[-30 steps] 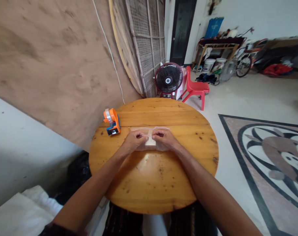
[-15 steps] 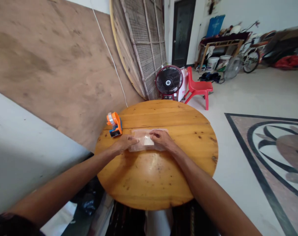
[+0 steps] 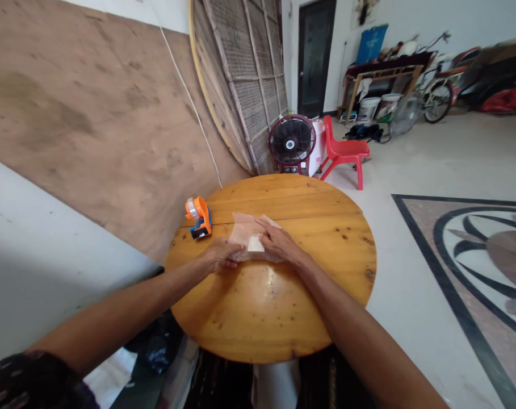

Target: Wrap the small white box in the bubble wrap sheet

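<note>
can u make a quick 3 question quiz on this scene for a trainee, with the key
1. True or false: the left hand holds the translucent sheet.
2. What colour is the chair beyond the table? a) blue b) red c) green
3. Fill in: the tape dispenser stands nearer to the ____ hand than to the other.

Key: 1. true; 2. b; 3. left

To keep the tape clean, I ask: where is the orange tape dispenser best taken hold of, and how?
I would grip the tape dispenser by its orange upright, coming from the right: this side faces the tabletop, while the tape roll sits at the upper left.
</note>
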The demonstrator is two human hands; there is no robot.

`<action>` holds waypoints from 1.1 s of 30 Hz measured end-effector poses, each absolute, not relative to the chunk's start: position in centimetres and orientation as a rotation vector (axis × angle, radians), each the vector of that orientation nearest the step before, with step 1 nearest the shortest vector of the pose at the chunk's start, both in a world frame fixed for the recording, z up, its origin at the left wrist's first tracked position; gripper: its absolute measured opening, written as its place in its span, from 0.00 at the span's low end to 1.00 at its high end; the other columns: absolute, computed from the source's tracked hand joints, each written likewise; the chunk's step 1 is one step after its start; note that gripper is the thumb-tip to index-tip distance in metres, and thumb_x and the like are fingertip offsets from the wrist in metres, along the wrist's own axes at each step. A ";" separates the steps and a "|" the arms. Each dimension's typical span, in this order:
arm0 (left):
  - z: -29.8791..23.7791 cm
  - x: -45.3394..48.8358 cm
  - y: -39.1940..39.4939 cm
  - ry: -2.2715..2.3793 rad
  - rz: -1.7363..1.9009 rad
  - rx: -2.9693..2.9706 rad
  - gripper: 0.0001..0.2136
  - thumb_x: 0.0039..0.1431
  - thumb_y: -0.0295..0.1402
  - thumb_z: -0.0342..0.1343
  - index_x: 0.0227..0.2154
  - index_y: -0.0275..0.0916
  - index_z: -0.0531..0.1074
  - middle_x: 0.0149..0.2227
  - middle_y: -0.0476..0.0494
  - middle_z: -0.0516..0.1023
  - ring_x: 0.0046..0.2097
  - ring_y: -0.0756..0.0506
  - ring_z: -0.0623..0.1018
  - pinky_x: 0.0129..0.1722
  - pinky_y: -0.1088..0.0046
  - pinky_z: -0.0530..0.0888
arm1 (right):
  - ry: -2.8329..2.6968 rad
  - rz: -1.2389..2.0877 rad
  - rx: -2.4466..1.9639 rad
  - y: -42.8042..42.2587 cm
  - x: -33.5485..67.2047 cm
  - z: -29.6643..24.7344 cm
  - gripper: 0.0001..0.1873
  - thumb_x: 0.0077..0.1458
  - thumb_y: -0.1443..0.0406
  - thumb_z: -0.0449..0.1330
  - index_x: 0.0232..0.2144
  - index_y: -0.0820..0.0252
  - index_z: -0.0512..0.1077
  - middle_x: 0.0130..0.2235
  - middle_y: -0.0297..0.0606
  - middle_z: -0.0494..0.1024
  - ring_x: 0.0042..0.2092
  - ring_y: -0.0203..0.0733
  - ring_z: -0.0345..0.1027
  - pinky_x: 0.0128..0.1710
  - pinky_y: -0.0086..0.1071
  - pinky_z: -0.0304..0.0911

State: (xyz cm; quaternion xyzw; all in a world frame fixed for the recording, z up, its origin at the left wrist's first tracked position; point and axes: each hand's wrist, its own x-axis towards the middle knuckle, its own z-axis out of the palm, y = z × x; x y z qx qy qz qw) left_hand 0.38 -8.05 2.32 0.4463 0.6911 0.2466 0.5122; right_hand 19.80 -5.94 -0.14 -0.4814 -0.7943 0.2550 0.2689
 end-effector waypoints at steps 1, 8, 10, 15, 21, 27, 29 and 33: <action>2.3 0.6 -8.0 1.667 0.610 1.076 0.16 0.45 0.36 0.64 0.35 0.35 0.69 0.25 0.48 0.74 0.24 0.51 0.73 0.22 0.76 0.73 | -2.134 0.701 -1.287 -5.9 19.8 -0.2 0.32 0.56 0.66 0.49 0.63 0.54 0.56 0.42 0.39 0.79 0.36 0.41 0.69 0.41 0.32 0.61; 2.2 1.2 -7.7 1.766 0.644 1.095 0.12 0.48 0.31 0.61 0.35 0.33 0.68 0.20 0.52 0.71 0.18 0.54 0.67 0.16 0.79 0.66 | -2.078 0.759 -1.221 -5.3 19.7 -0.8 0.34 0.52 0.67 0.51 0.62 0.54 0.58 0.44 0.41 0.78 0.35 0.40 0.68 0.40 0.32 0.62; 2.2 1.5 -7.8 1.777 0.637 1.108 0.09 0.48 0.30 0.60 0.31 0.33 0.68 0.19 0.51 0.70 0.18 0.53 0.67 0.16 0.79 0.64 | -2.065 0.753 -1.224 -5.2 19.7 -0.9 0.35 0.52 0.67 0.52 0.63 0.54 0.56 0.50 0.42 0.75 0.37 0.40 0.69 0.40 0.32 0.63; 2.5 2.6 -7.7 1.741 0.649 1.210 0.06 0.45 0.29 0.60 0.27 0.33 0.71 0.19 0.51 0.71 0.18 0.53 0.67 0.15 0.80 0.60 | -2.100 0.717 -1.249 -5.2 19.6 -1.0 0.36 0.52 0.67 0.51 0.64 0.55 0.55 0.54 0.43 0.73 0.42 0.43 0.70 0.43 0.33 0.63; 2.9 2.9 -7.2 1.744 0.645 1.245 0.05 0.45 0.28 0.56 0.28 0.34 0.72 0.18 0.50 0.72 0.19 0.51 0.71 0.16 0.79 0.63 | -2.084 0.742 -1.240 -5.2 19.6 -1.1 0.35 0.52 0.67 0.52 0.63 0.54 0.56 0.50 0.41 0.75 0.36 0.40 0.70 0.39 0.32 0.63; 3.3 3.1 -7.2 1.714 0.727 1.272 0.04 0.46 0.27 0.56 0.23 0.36 0.65 0.17 0.53 0.68 0.17 0.53 0.68 0.16 0.80 0.63 | -2.066 0.781 -1.213 -5.3 19.6 -1.1 0.35 0.52 0.67 0.53 0.63 0.52 0.56 0.50 0.41 0.75 0.36 0.39 0.69 0.40 0.32 0.63; 3.4 3.4 -7.2 1.675 0.747 1.287 0.05 0.47 0.27 0.56 0.22 0.36 0.65 0.17 0.54 0.67 0.17 0.54 0.67 0.16 0.80 0.63 | -2.074 0.792 -1.211 -5.2 19.6 -1.2 0.35 0.53 0.67 0.53 0.63 0.53 0.55 0.50 0.41 0.75 0.37 0.39 0.70 0.41 0.32 0.63; 3.9 3.5 -7.6 1.560 0.728 1.277 0.06 0.48 0.31 0.57 0.22 0.34 0.68 0.18 0.51 0.68 0.19 0.53 0.68 0.18 0.76 0.69 | -2.069 0.804 -1.202 -5.0 19.6 -1.6 0.34 0.54 0.67 0.53 0.63 0.51 0.55 0.50 0.41 0.74 0.39 0.39 0.71 0.42 0.32 0.63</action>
